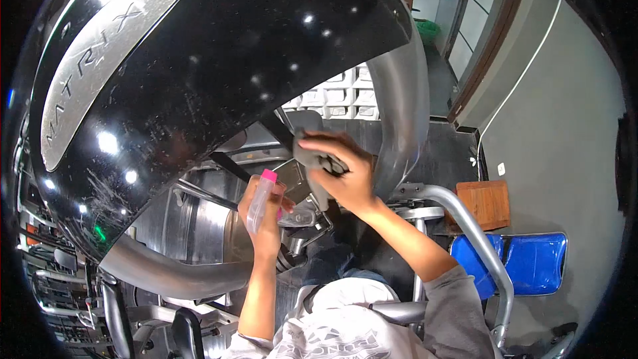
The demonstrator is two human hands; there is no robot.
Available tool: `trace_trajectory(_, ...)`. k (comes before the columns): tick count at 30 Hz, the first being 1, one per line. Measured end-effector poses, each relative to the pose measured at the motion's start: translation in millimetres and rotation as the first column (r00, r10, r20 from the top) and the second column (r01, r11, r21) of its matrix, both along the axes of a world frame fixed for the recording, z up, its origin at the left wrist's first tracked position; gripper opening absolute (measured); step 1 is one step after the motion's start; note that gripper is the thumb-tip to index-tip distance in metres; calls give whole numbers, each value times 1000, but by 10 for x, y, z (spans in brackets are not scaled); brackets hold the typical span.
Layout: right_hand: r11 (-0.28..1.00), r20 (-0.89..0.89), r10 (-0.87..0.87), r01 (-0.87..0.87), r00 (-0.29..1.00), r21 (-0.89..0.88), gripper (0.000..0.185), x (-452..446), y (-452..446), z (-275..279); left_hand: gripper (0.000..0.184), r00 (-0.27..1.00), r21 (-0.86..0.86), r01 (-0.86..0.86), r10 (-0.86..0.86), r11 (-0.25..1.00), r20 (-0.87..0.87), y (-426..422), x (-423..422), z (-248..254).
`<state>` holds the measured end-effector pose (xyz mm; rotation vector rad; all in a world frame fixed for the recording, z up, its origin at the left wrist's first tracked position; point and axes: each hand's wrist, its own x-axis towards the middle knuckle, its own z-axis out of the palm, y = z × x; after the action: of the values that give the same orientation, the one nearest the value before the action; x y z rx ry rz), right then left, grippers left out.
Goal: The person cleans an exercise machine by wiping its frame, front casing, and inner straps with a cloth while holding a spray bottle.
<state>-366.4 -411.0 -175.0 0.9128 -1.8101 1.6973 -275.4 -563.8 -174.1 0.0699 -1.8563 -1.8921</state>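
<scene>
My left hand [266, 216] is wrapped round a clear spray bottle [260, 207] with a pink top, near the middle of the view. Up and to the right of it, my right hand [342, 171] grips a grey cloth [310, 154], its fingers curled over it. The cloth is by a black strut beneath the large glossy black cover [266, 33] of a gym machine; whether it touches the strut is hard to tell. White smudges and scratches mark the cover's lower left part.
A thick silver frame tube [402, 106] curves down right of my right hand. Another rail [478, 239] stands at the lower right, before blue seats [535, 264] and a wooden box [484, 205]. More gym equipment [63, 259] lines the left.
</scene>
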Motion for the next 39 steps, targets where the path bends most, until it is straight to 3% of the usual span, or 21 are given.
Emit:
trace_trajectory(2,991,70,46,-37,996,-127,49,3,-109,248,29,1000,3,1,-1,1000,19,12,4,-35)
trace_trajectory(3,991,-47,-15,8,999,-131,51,-43,-141,278,30,999,3,-2,2,1000,37,8,7,-56)
trace_trajectory(4,991,-47,-13,6,999,-132,51,-46,-156,245,30,999,2,-4,4,1000,37,4,7,-84)
trace_trajectory(8,997,-93,-4,-3,996,-79,56,-34,-157,-219,31,999,23,9,-10,1000,32,4,41,-135)
trace_trajectory(10,998,-87,-33,37,996,48,56,3,-10,-471,29,999,25,8,-9,1000,39,0,68,-149)
trace_trajectory(15,990,141,-30,10,990,141,48,204,290,-1066,23,993,-19,-12,14,1000,116,-5,106,-171)
trace_trajectory(18,996,179,-1,-16,984,90,47,130,254,-1021,24,994,5,-11,10,1000,110,10,66,-239)
trace_trajectory(22,999,80,3,1,997,-41,45,24,25,-326,27,990,-24,-12,16,1000,137,151,-18,-219)
trace_trajectory(26,998,62,-12,15,998,-62,45,66,-45,-308,30,988,8,-10,9,1000,152,169,-49,-317)
trace_trajectory(30,998,61,3,-7,998,64,43,177,196,-801,26,990,-16,54,-51,998,132,132,13,-393)
trace_trajectory(35,953,267,-93,8,959,303,44,350,609,-1524,21,983,-4,60,-58,998,175,200,86,-469)
trace_trajectory(39,958,317,-85,-10,945,287,44,362,595,-1322,18,969,-17,57,-51,998,240,239,145,-616)
